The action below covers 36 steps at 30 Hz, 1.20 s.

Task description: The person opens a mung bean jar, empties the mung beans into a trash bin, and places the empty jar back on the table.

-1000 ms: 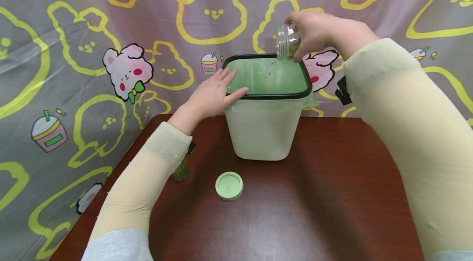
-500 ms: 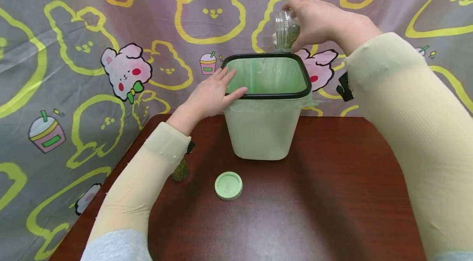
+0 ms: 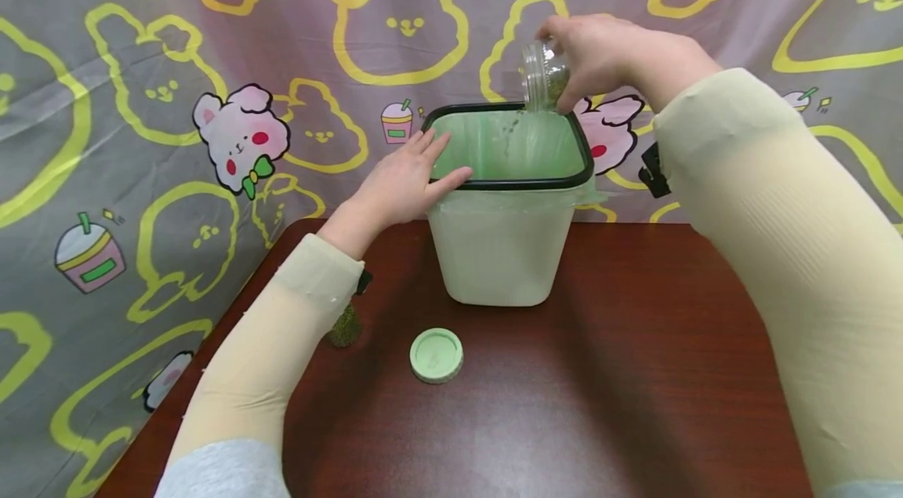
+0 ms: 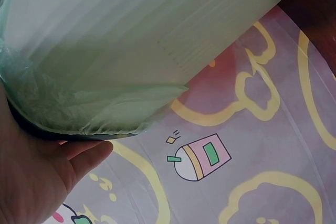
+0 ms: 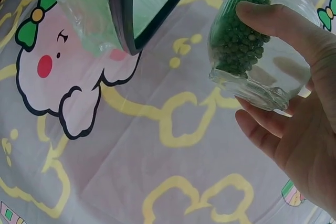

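Note:
My right hand [image 3: 600, 55] grips a clear glass jar [image 3: 542, 74], tipped sideways over the back right of a bin [image 3: 504, 247]. Small green beans [image 3: 509, 129] fall from its mouth into the bin. In the right wrist view, more green beans [image 5: 239, 45] lie along one side of the jar, and my thumb presses the glass. The pale bin has a black rim [image 3: 518, 184] and a thin green liner [image 3: 487, 137]. With fingers extended, my left hand [image 3: 398, 180] rests on the rim's left side; the left wrist view shows its fingers [image 4: 89, 158] beside the rim.
A pale green round lid [image 3: 436, 355] lies on the dark red table [image 3: 635, 372] in front of the bin. Partly hidden by my left sleeve is something filled with green grains [image 3: 344, 327]. A patterned cloth [image 3: 282, 43] hangs behind and to the left.
My right hand lifted the jar above the rim half a second ago and has lowered it again, with beans now dropping from it. The left hand stays in place.

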Motion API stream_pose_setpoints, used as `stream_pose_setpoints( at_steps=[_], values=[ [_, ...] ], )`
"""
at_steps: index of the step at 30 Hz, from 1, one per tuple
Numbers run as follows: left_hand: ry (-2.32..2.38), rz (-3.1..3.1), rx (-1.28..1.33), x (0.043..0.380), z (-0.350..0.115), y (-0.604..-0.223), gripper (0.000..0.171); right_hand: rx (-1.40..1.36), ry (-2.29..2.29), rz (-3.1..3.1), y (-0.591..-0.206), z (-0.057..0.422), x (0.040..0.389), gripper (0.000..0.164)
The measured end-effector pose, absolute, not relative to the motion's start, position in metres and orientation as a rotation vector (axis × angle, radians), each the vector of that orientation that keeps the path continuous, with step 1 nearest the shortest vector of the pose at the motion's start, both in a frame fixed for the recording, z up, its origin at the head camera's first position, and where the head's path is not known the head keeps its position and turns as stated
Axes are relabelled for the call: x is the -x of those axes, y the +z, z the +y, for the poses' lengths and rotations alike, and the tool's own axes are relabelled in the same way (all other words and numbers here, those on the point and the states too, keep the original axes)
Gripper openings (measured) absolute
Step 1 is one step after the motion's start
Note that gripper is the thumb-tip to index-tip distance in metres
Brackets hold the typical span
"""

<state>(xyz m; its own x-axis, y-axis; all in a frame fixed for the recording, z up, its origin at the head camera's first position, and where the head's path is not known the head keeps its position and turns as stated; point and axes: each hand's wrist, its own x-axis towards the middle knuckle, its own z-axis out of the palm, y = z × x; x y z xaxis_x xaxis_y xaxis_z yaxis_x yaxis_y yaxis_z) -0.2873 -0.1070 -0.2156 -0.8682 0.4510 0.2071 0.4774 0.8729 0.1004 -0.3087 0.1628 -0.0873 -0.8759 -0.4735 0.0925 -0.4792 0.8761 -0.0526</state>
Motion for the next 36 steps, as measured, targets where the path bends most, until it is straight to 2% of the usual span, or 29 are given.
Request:
stream_pose_setpoints(
  at_steps=[36],
  values=[
    [-0.235, -2.868, 0.727, 0.2885, -0.1072, -0.2171, 0.085, -0.766, 0.098, -2.984, -0.0883, 0.1597, 0.3089, 0.097]
  ],
)
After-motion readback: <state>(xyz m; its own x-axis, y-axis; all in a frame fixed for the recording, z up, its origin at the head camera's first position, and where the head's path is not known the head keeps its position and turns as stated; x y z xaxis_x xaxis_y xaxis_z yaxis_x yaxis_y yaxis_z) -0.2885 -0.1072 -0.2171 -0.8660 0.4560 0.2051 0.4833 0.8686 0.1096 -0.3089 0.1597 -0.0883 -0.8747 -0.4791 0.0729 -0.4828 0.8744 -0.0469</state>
